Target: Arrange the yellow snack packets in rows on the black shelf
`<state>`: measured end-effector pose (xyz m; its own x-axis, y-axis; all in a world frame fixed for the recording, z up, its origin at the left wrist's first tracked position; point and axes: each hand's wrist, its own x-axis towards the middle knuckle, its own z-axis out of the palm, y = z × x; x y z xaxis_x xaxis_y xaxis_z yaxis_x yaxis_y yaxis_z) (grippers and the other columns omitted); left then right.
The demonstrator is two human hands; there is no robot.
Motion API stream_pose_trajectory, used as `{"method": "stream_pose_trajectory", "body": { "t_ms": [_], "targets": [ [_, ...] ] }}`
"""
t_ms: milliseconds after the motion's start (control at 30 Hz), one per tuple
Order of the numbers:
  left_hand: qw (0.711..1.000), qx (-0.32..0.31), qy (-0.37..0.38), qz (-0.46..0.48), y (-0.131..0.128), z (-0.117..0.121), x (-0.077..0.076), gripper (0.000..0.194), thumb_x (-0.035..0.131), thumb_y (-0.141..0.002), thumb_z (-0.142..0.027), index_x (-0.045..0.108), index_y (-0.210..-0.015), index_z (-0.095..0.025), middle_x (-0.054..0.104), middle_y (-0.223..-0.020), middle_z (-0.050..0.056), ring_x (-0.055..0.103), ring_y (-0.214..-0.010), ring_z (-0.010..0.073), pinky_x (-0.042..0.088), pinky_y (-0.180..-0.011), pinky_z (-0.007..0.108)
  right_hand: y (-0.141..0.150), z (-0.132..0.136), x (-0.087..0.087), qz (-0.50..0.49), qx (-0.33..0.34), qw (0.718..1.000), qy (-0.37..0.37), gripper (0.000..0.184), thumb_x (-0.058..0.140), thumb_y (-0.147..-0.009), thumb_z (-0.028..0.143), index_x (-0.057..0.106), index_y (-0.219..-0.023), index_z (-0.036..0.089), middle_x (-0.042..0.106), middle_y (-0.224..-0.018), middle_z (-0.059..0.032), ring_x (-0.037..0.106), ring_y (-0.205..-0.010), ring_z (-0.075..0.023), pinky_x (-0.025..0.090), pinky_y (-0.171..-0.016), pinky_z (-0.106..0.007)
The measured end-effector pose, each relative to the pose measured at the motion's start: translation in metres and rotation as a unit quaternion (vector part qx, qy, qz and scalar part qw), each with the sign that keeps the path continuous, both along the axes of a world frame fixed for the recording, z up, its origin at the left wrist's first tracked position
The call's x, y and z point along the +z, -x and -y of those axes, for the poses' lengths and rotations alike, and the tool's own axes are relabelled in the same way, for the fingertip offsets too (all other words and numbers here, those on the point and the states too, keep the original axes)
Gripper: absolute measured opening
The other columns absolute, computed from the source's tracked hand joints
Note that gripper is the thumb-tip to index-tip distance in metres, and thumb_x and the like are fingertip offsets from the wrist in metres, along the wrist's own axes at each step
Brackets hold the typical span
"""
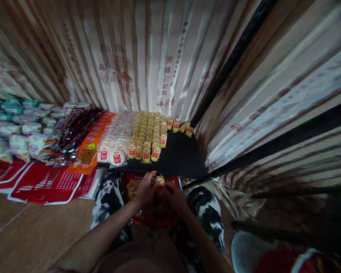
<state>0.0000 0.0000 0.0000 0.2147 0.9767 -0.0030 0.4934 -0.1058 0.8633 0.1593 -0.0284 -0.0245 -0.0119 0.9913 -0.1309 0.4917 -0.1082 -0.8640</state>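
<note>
My left hand (145, 190) and my right hand (174, 194) meet in front of the black board's near edge. Between their fingers is a small yellow wrapped snack (160, 179), partly covered by the fingertips. Below them, between my knees, lies a red printed bag (133, 181), its inside too dark to make out. On the black board (182, 153), rows of similar yellow wrapped snacks (147, 146) stand close together. A few more yellow packets (176, 126) sit along the back edge. Left of the rows are white round wrapped cakes (118, 155).
Further left lie orange packets (93, 132), dark shiny packets (76, 131) and a heap of white-and-green packets (31, 125). Red bags (48, 182) hang below them. Pale curtains (159, 57) close off the back and right, with dark poles (235, 49). A white bucket (244, 246) stands at lower right.
</note>
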Motion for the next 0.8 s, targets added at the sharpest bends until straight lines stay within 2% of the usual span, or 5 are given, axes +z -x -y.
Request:
{"method": "stream_pose_trajectory", "body": {
  "t_ms": [100,200,400,633,800],
  "targets": [
    [0.996,0.029,-0.077,-0.024,-0.006,0.005,0.005,0.033,0.044,-0.085,-0.014,0.054,-0.116,-0.016,0.058,-0.114,0.009,0.057,-0.104,0.019,0.046,-0.096,0.037,-0.004,-0.003,0.012,-0.046,-0.024,0.999,-0.017,0.032,0.052,-0.077,0.041,0.067,-0.095,0.019,0.071,-0.095,-0.0073,0.064,-0.089,-0.0238,0.049,-0.084,-0.038],
    [0.989,0.012,-0.145,-0.029,-0.013,0.008,0.012,0.032,0.034,-0.09,-0.016,0.056,-0.113,-0.016,0.06,-0.109,0.009,0.056,-0.104,0.0189,0.047,-0.095,0.037,-0.008,-0.012,0.023,-0.103,-0.048,0.993,-0.028,0.03,0.055,-0.076,0.042,0.066,-0.093,0.02,0.072,-0.092,-0.0066,0.065,-0.085,-0.0223,0.051,-0.079,-0.035],
    [0.973,-0.005,-0.229,-0.025,-0.032,0.001,0.019,0.038,0.031,-0.092,-0.02,0.048,-0.125,-0.01,0.056,-0.123,0.015,0.049,-0.119,0.0212,0.041,-0.103,0.041,-0.017,-0.046,0.036,-0.152,-0.101,0.983,-0.025,0.041,0.06,-0.072,0.05,0.065,-0.096,0.017,0.069,-0.083,-0.0054,0.06,-0.059,-0.0155,0.049,-0.055,-0.026],
    [0.979,-0.023,-0.197,-0.036,-0.06,-0.027,0.017,0.045,0.027,-0.093,-0.025,0.046,-0.13,-0.008,0.046,-0.138,0.016,0.04,-0.131,0.0215,0.034,-0.111,0.04,-0.027,-0.096,0.029,-0.117,-0.135,0.982,-0.067,0.044,0.059,-0.07,0.051,0.064,-0.094,0.015,0.066,-0.075,-0.0036,0.057,-0.053,-0.0136,0.047,-0.055,-0.027],
    [0.992,0.029,-0.114,-0.033,-0.08,-0.049,0.011,0.05,0.025,-0.093,-0.026,0.038,-0.136,-0.005,0.04,-0.143,0.015,0.033,-0.135,0.0195,0.028,-0.114,0.038,-0.023,-0.124,0.028,-0.099,-0.127,0.983,-0.083,0.038,0.055,-0.072,0.048,0.065,-0.091,0.017,0.067,-0.072,-0.0028,0.059,-0.056,-0.0154,0.048,-0.057,-0.027]
  ]
}}
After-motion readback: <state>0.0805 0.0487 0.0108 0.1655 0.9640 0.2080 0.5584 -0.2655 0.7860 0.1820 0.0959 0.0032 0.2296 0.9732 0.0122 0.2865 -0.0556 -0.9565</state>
